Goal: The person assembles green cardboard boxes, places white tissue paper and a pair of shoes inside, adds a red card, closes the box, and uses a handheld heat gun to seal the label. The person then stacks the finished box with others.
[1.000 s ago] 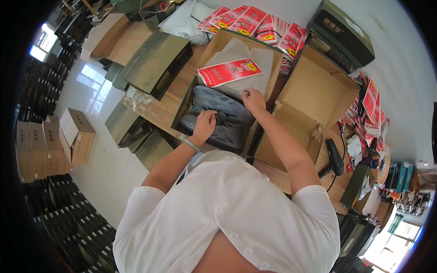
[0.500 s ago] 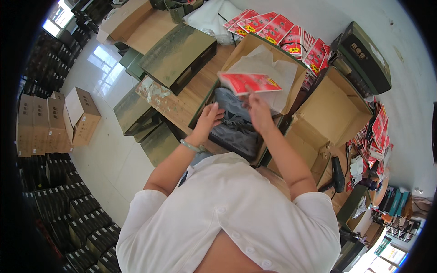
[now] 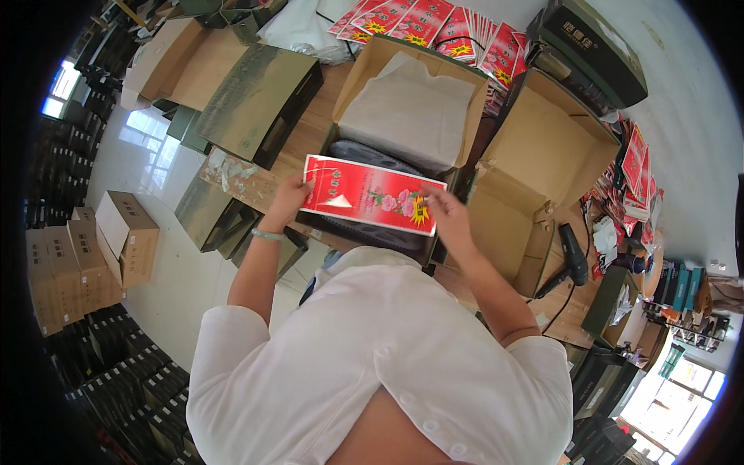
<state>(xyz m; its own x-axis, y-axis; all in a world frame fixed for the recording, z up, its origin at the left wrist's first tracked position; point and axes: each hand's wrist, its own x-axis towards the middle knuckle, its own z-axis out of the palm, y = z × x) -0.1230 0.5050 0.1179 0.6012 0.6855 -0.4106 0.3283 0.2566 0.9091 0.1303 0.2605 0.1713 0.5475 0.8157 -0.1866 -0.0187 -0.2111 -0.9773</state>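
Observation:
A flat red packet [image 3: 364, 195] with pink flowers and a yellow burst is stretched level between my hands. My left hand [image 3: 287, 200] is closed on its left end, thumb on top. At the right end, my right hand [image 3: 449, 218] pinches the packet's edge with the fingertips. Below it stands an open shoe box [image 3: 346, 99], its lid raised at the far side. Dark grey shoes [image 3: 373, 155] lie inside, mostly hidden under the packet. White tissue paper [image 3: 411, 108] is folded back over the lid side.
An open cardboard-lined box [image 3: 535, 147] stands to the right, with a black hair dryer [image 3: 572, 256] beyond it. More red packets [image 3: 418, 19] lie fanned at the back. Closed green shoe boxes [image 3: 252, 101] sit at the left; brown cartons [image 3: 128, 232] stand on the floor.
The red packet has come down toward me and turned face up, now covering most of the shoes. My left hand, free before, has taken its left end.

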